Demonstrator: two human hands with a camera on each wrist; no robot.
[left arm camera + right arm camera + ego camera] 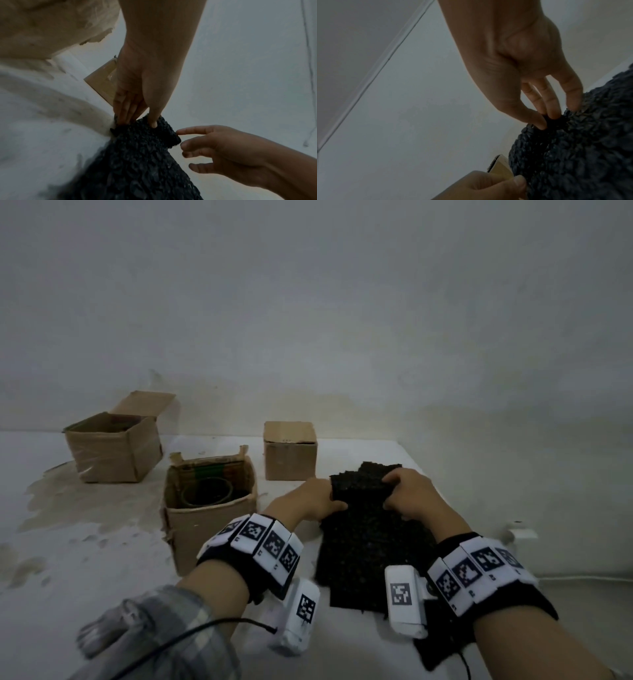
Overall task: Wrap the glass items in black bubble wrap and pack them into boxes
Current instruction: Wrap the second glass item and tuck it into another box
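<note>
A sheet of black bubble wrap [370, 546] lies on the white table [102, 559], its far end rolled up into a bulge [363, 481]. Whatever sits inside the roll is hidden. My left hand [334, 501] pinches the roll's left end between thumb and fingers [135, 119]. On the other end, my right hand [390, 491] pinches a fold of the wrap [547, 120]. A round glass item [207, 491] stands inside the open cardboard box [205, 529] just left of my left hand.
A second open box [113, 450] stands at the back left and a small closed box [289, 451] behind the wrap. A brownish stain [78, 501] spreads over the table's left side. A small white object [520, 533] and a cable [582, 578] lie at the right.
</note>
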